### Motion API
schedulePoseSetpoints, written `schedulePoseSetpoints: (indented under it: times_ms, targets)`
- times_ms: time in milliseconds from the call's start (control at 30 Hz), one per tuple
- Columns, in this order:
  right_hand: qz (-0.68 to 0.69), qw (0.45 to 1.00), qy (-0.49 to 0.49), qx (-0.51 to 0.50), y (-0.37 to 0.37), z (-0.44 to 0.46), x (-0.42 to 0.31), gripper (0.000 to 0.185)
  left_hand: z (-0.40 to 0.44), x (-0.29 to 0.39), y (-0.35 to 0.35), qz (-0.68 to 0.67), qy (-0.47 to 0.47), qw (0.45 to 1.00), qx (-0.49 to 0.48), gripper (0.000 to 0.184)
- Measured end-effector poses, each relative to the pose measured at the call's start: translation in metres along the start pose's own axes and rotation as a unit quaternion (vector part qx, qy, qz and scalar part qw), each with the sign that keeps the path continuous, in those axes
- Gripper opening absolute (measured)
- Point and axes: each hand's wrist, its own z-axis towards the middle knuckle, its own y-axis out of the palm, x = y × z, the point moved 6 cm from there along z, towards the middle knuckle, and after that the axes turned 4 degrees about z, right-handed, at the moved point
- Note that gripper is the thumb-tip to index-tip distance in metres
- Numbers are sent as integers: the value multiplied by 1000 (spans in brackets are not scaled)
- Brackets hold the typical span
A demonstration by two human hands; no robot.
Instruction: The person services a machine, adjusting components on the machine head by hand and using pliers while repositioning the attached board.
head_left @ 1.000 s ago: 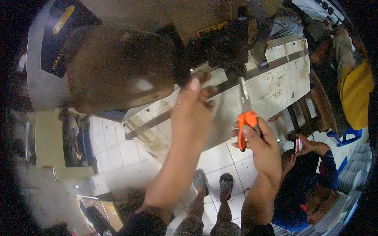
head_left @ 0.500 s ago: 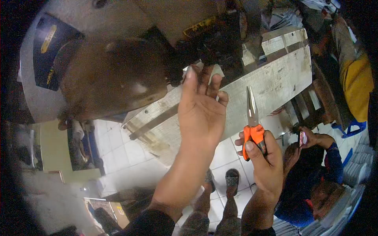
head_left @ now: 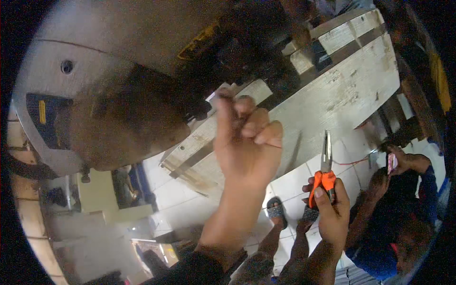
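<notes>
My right hand [head_left: 332,213] is closed round the orange-and-black handles of long-nose pliers [head_left: 326,166], whose metal jaws point upward and look shut. My left hand [head_left: 249,147] is raised palm up in the middle of the view, smeared by motion. Its fingers are loosely curled, the thumb stands apart, and no object shows in it. Just beyond its fingertips are a dark machine part [head_left: 247,61] and small pale pieces. Below and behind that hand lies a long, worn whitish board [head_left: 342,90] with dark strips.
A large brown-grey machine body [head_left: 128,123] with a dark label [head_left: 45,118] fills the upper left. At right a seated person [head_left: 380,228] in dark clothing holds a small pinkish object [head_left: 392,163]. White floor tiles [head_left: 175,190] and sandalled feet [head_left: 277,211] appear below.
My left hand's fingers have curled in more. The pliers and my right hand have shifted right and down in view, away from the board. The camera view has also shifted.
</notes>
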Motion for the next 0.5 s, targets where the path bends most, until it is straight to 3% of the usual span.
schedulePoseSetpoints:
  times_ms: [100,167,267,333,367,400,433,467,500]
  targets:
    - [-26,999,42,-13,-7,2,10,33,-7,2,-15,146,21,984,95,18]
    - [-28,997,64,-19,-9,1,22,35,-19,10,-26,283,60,939,186,20]
    - [-18,1000,23,0,-11,3,29,25,-25,11,-21,422,49,882,202,20]
    - [6,999,42,-13,-6,6,23,25,-30,24,-32,418,47,883,206,22]
    - [-20,999,22,-17,-4,10,17,25,-29,31,-33,503,51,842,188,23]
    - [-48,999,4,-21,-1,12,10,25,-32,32,-33,503,54,835,215,28]
    - [-3,999,41,-3,2,12,6,35,-34,34,-34,502,58,828,242,33]
    - [5,999,40,2,7,13,3,35,-33,39,-38,507,52,827,237,33]
    - [22,998,37,37,9,14,1,36,-27,37,-29,466,27,878,103,39]
